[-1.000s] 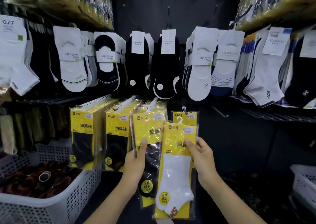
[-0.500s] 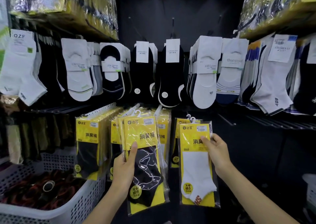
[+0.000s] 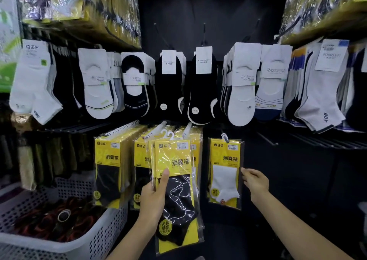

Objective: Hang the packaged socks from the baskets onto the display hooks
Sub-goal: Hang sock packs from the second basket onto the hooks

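A: From the head camera, your left hand (image 3: 154, 198) is gripping a stack of black sock packs (image 3: 175, 182), their hangers just below the crowded hook (image 3: 186, 128).

B: And the right?

A: Your right hand (image 3: 255, 182) is hanging loosely open, empty, beside the hung white sock pack (image 3: 225, 172). Brushing it risks knocking it off.

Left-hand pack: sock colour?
Black sock on a yellow card, clearest in the head view.
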Tool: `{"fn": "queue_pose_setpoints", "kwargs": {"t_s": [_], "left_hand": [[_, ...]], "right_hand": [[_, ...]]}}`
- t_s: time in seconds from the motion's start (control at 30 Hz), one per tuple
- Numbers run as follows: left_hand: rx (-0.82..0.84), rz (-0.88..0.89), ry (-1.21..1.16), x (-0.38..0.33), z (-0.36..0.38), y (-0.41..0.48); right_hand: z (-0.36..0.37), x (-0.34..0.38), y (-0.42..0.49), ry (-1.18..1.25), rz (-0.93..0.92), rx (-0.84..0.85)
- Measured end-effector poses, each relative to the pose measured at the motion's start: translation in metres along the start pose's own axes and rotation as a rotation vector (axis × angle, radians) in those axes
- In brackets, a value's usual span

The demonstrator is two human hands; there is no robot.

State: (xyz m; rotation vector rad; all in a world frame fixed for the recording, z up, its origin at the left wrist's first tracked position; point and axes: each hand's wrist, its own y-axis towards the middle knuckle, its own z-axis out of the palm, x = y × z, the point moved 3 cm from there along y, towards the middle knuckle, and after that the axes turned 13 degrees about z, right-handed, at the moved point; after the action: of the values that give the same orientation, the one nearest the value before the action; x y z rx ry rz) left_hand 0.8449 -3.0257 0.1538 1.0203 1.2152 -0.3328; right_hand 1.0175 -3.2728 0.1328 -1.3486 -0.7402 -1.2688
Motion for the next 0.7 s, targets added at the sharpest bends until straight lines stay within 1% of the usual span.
{"fn": "queue_pose_setpoints", "kwargs": {"t_s": [0.03,0.1,0.17,0.27,0.37,0.43,0.53,0.63,0.7], "left_hand": [[0.000,0.002,-0.011,0.003,0.001,-0.001],[-0.001,0.004,-0.046,0.007,0.005,-0.003],[0.030,-0.005,-0.087,0.012,0.014,-0.006],[0.080,-0.019,-0.120,0.017,0.029,-0.012],[0.133,-0.018,-0.148,0.019,0.041,-0.017],[0.159,-0.020,-0.169,0.018,0.046,-0.020],[0.154,-0.007,-0.138,0.014,0.049,-0.022],[0.167,-0.009,-0.117,0.014,0.048,-0.021],[0.138,-0.006,-0.078,0.011,0.043,-0.018]], "right_hand": [[-0.004,-0.003,-0.001,0.002,0.004,-0.020],[-0.007,-0.006,-0.012,0.000,0.001,0.036],[-0.003,-0.006,-0.032,-0.020,-0.001,0.185],[0.008,-0.004,-0.071,-0.118,-0.056,0.397],[0.015,-0.003,-0.097,-0.152,-0.102,0.527],[0.016,-0.003,-0.105,-0.154,-0.134,0.543],[0.016,-0.006,-0.106,-0.127,-0.154,0.548],[0.015,-0.013,-0.103,-0.133,-0.146,0.540],[0.012,-0.015,-0.097,-0.115,-0.125,0.507]]}}
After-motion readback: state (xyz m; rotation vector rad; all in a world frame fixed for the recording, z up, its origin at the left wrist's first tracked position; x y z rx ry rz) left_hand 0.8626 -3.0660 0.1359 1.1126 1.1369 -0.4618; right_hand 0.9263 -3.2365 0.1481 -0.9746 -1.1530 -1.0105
